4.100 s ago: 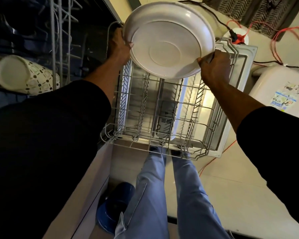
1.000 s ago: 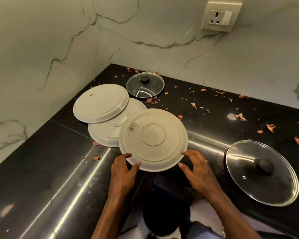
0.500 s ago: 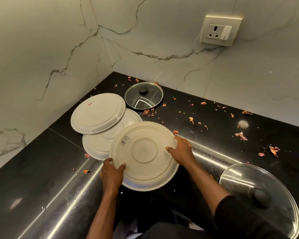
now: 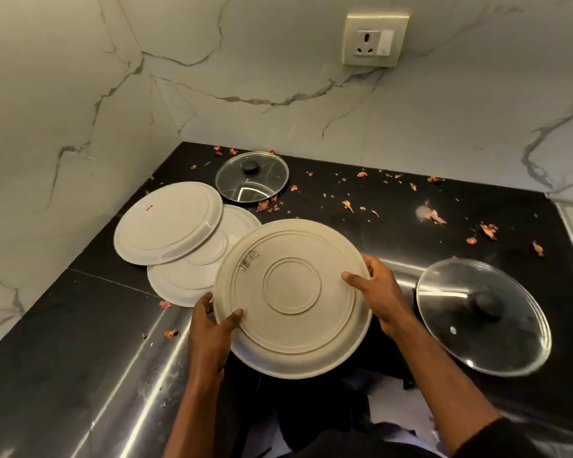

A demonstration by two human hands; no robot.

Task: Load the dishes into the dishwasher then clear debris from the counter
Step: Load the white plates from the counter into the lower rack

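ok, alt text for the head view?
Left hand and right hand grip an upside-down plate by its rim at a black counter. Two other overlapping plates, two glass lids and reddish scraps lie on it.

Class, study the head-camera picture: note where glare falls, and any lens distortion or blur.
Head view: glare streaks along the counter front edge and across the big lid. Head view: the wide lens bends the wall corner line and tilts the socket. Head view: the held plate is fairly sharp, though its label is unreadable.
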